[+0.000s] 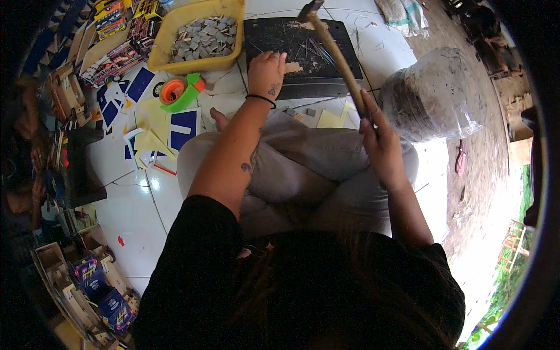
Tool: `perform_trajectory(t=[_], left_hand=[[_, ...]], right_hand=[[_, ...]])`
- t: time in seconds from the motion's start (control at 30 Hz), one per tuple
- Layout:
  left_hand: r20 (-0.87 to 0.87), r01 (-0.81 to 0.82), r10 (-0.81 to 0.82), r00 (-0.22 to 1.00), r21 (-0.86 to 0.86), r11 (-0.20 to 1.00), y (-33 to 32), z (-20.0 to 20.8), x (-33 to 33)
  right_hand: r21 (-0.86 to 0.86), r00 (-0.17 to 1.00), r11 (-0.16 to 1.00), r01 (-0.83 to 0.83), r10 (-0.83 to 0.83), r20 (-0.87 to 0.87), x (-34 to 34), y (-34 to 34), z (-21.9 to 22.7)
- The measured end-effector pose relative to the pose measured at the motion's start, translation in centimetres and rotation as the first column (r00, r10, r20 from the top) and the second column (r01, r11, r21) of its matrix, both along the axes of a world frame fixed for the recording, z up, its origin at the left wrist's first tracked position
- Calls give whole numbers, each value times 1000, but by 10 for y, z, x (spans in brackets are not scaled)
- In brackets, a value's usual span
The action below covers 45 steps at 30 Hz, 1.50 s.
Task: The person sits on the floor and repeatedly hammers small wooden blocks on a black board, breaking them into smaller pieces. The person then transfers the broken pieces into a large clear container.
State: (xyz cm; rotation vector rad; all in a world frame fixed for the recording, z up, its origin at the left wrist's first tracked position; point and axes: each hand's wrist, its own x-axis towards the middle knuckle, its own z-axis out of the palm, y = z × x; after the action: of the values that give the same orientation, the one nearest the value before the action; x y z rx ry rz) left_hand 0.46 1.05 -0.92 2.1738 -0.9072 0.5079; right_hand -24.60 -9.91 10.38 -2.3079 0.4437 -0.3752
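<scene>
My right hand (382,143) is wrapped round the lower end of the wooden handle of a hammer (338,55). The hammer slants up and to the left, its dark head raised over the far side of a black box-like block (265,38). Resting at that block's near left edge, my left hand (266,73) has its fingers curled together; whatever they may pinch is hidden. Thin nails (315,52) lie scattered over the worn top of the block, right of my left hand.
A yellow tub (224,61) of small grey pieces stands left of the block. Nearby are green and orange tape rolls (185,93) and paper scraps (151,143). A plastic-wrapped bundle (434,96) sits at right. Another person's hands (38,151) show at far left.
</scene>
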Motion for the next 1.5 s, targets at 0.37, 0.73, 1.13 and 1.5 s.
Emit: perform_trajectory(t=[0.37,0.73,1.13,1.5], left_hand=[[-805,-494,14,593,-350,795,69,11,112],[-690,-691,-437,577,-698,189,119,-27,160],[-502,-261,-411,761,-817,514,142,18,67],[-60,217,-215,975,483,849,130,50,-134]], right_hand=[[-382,974,912,148,-202,-104,84,-100,-73],[-307,976,927,217,-211,53,78,-91,-54],[-461,936,815,352,-317,154,-52,-109,12],[-439,850,894,-84,-166,-500,14,-90,-52]])
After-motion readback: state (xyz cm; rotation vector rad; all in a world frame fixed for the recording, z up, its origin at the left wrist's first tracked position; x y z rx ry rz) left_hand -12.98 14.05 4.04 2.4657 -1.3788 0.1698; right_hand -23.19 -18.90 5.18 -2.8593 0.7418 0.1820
